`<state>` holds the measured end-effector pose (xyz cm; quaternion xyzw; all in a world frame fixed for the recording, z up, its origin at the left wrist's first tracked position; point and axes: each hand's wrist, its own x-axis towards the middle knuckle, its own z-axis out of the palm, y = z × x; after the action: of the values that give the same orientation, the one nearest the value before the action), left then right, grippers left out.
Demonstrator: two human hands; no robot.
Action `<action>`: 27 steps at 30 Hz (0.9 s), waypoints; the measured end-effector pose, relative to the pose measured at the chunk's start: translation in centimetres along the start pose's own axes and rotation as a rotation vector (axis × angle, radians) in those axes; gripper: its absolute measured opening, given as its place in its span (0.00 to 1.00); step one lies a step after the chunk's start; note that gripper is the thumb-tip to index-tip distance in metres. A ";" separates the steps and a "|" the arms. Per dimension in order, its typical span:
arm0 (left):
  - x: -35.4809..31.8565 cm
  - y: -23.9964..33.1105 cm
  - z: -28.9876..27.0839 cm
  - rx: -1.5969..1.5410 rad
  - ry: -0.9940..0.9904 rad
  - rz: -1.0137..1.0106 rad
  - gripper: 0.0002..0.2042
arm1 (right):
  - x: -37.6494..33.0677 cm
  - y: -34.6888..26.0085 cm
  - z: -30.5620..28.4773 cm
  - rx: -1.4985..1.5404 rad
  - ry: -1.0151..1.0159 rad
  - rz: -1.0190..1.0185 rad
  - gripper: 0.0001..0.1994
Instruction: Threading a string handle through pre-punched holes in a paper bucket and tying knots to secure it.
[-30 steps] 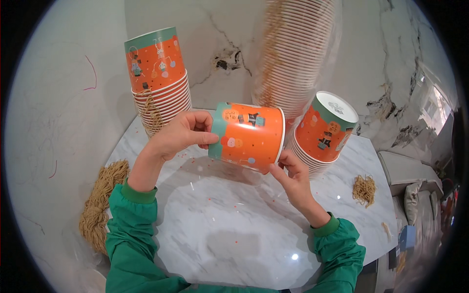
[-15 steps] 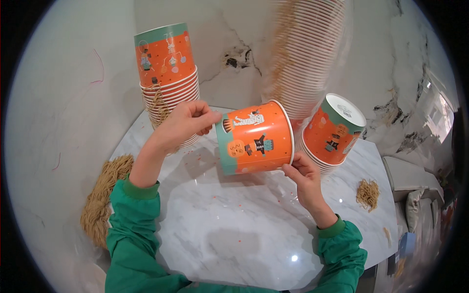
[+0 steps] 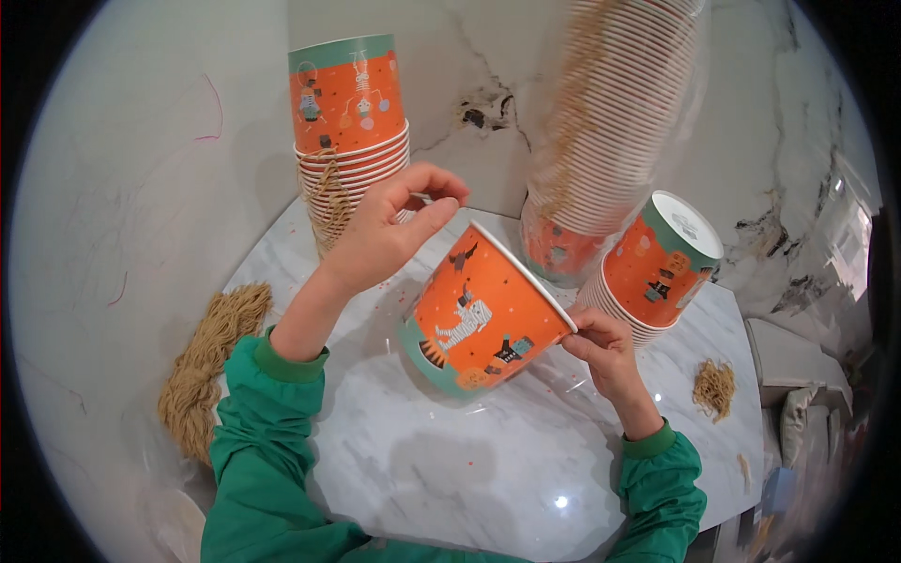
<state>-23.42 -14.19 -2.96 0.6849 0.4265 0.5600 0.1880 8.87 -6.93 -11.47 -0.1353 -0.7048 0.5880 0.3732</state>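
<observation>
A silvery cushion [image 3: 796,427] rests on a grey sofa [image 3: 790,352].

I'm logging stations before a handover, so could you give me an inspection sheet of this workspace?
Surface: white marble-patterned table with small orange specks.
Items at hand: orange-and-green paper cup, tilted, held up; upside-down left cup stack with tan string draped on it; upside-down right cup stack; plastic-wrapped tall cup stack.
Clutter: tan string bundle by the table's left edge; small tan string heap at right.
Hands: right hand grips the cup's open end; left hand is raised near it, whether pinching anything unclear.
Cables: nothing seen.
Surroundings: marble-patterned wall behind; grey cushion beyond the table, right.
</observation>
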 end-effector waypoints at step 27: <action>-1.4 2.6 3.1 -0.154 -0.361 -0.151 0.09 | 1.1 0.7 0.3 0.054 0.311 0.079 0.24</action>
<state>-19.62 -16.13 -2.87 0.7238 0.3920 0.4436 0.3545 7.72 -6.29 -11.73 -0.2422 -0.6167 0.5927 0.4580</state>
